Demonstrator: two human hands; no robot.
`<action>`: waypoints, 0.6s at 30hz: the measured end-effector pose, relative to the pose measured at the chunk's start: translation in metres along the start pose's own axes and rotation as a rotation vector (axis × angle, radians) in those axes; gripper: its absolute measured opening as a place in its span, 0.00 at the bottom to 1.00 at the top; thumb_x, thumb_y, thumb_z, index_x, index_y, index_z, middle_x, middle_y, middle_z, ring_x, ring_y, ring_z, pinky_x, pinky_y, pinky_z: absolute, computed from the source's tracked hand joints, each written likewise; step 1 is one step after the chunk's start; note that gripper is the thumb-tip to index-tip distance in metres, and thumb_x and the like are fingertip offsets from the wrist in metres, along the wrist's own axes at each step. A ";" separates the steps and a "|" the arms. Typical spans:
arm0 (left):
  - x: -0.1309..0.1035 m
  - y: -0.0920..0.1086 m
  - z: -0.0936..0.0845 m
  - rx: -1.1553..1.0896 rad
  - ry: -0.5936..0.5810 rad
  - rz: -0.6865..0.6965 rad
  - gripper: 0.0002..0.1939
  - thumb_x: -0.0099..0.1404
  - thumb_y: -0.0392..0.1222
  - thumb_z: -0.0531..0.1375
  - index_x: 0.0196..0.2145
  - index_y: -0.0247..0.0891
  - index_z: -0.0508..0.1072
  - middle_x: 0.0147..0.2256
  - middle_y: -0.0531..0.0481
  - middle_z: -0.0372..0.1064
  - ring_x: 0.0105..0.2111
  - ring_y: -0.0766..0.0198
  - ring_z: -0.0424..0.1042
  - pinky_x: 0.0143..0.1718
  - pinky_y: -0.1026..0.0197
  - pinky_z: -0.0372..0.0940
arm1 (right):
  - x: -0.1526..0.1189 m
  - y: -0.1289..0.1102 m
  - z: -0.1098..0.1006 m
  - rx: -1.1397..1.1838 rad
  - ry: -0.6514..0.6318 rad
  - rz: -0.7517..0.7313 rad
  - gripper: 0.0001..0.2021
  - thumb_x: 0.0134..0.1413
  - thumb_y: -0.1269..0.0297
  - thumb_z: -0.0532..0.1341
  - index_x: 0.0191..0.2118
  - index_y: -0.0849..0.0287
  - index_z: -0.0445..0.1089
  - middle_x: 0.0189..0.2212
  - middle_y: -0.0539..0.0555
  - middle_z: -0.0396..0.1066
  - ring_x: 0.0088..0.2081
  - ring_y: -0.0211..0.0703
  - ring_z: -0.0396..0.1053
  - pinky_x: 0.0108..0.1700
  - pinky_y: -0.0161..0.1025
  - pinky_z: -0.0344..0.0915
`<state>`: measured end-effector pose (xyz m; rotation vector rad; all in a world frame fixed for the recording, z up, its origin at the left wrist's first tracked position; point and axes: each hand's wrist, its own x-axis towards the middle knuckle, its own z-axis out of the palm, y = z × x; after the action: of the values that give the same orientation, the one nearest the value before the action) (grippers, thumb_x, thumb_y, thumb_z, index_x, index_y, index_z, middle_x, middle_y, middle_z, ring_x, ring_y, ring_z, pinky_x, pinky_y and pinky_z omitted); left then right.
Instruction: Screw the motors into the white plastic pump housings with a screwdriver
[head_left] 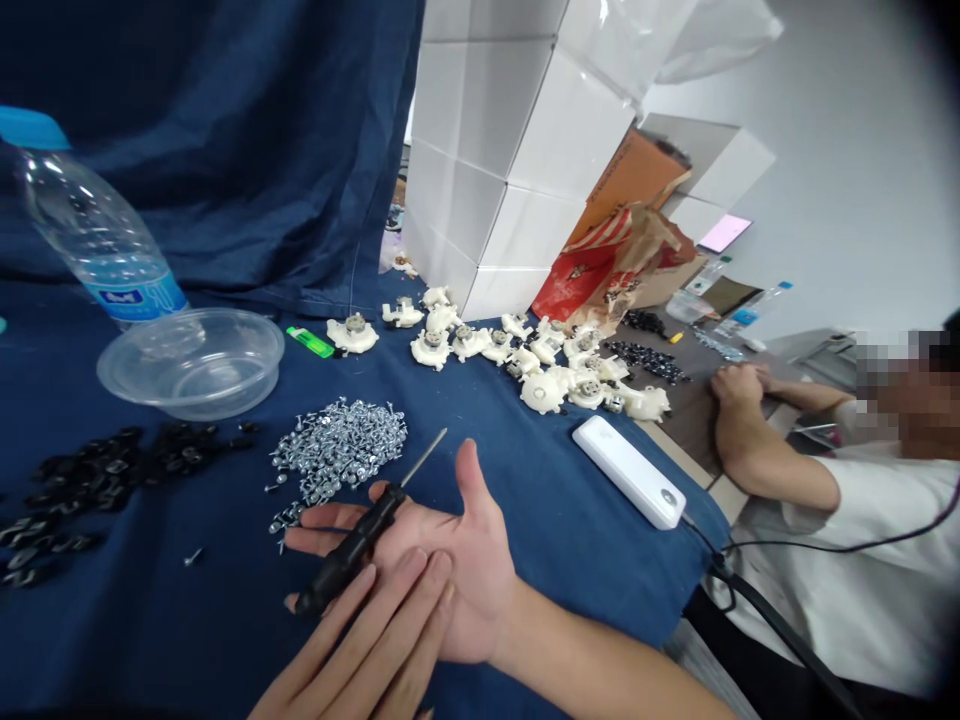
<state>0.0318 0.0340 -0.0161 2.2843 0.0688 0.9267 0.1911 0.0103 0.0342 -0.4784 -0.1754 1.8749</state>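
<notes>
A black-handled screwdriver [351,556] lies across the fingers of my right hand [474,575], its metal tip pointing up and away to the right. That hand is turned palm up with the thumb raised, and it bears the screwdriver on its fingers. My left hand [375,645] is laid flat over the right palm, fingers stretched out, beside the handle. Whether it touches the handle I cannot tell. Just beyond the fingers sits a pile of small silver screws [341,445]. One loose screw [193,557] lies apart to the left.
Black plastic clips [90,470] are heaped at left, near a clear bowl [191,370] and a water bottle [112,240]. Cream plastic housings [547,390] spread before stacked white boxes [495,150]. A white power bank [628,472] lies right; another person [862,500] sits beyond.
</notes>
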 end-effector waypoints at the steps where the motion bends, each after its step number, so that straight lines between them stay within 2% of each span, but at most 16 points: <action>1: 0.002 0.001 -0.001 0.020 0.000 -0.001 0.33 0.69 0.30 0.59 0.69 0.43 0.58 0.66 0.52 0.60 0.63 0.50 0.64 0.69 0.53 0.52 | 0.000 0.000 0.000 -0.013 0.010 0.011 0.54 0.41 0.14 0.43 0.43 0.65 0.75 0.55 0.68 0.71 0.56 0.62 0.67 0.58 0.54 0.60; 6: 0.008 0.002 -0.005 -0.063 -0.001 -0.028 0.31 0.69 0.32 0.59 0.68 0.43 0.60 0.63 0.52 0.65 0.58 0.49 0.70 0.65 0.52 0.60 | 0.001 -0.002 -0.001 0.041 0.014 0.057 0.58 0.38 0.13 0.42 0.46 0.69 0.73 0.54 0.70 0.71 0.55 0.60 0.69 0.56 0.52 0.64; 9: 0.012 0.004 -0.007 -0.228 0.009 -0.092 0.28 0.71 0.33 0.57 0.67 0.44 0.63 0.62 0.54 0.67 0.58 0.50 0.70 0.66 0.50 0.59 | 0.002 -0.002 -0.001 0.082 -0.017 -0.017 0.50 0.42 0.15 0.46 0.41 0.63 0.73 0.54 0.67 0.71 0.59 0.61 0.66 0.58 0.56 0.62; 11: 0.013 0.005 -0.007 -0.389 0.086 -0.163 0.25 0.74 0.36 0.52 0.67 0.45 0.63 0.63 0.55 0.67 0.62 0.49 0.66 0.68 0.45 0.56 | 0.002 -0.001 0.000 0.081 -0.022 -0.042 0.46 0.45 0.17 0.48 0.39 0.61 0.73 0.54 0.65 0.72 0.59 0.61 0.66 0.59 0.57 0.60; 15: 0.007 0.000 -0.008 -0.791 0.294 -0.301 0.26 0.76 0.43 0.44 0.70 0.45 0.57 0.66 0.53 0.62 0.70 0.47 0.49 0.70 0.39 0.46 | 0.000 -0.005 0.003 0.044 -0.012 -0.066 0.45 0.48 0.18 0.45 0.39 0.59 0.72 0.53 0.65 0.72 0.59 0.64 0.65 0.60 0.62 0.55; 18: -0.005 -0.009 -0.018 -1.074 0.306 -0.350 0.27 0.76 0.45 0.44 0.70 0.45 0.58 0.66 0.52 0.63 0.71 0.48 0.46 0.72 0.40 0.42 | -0.002 -0.015 0.006 0.019 -0.037 -0.116 0.44 0.49 0.19 0.44 0.39 0.57 0.72 0.54 0.65 0.71 0.62 0.63 0.63 0.63 0.63 0.50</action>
<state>0.0182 0.0494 -0.0149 1.0939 0.0742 0.8239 0.2021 0.0142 0.0453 -0.4119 -0.2056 1.7715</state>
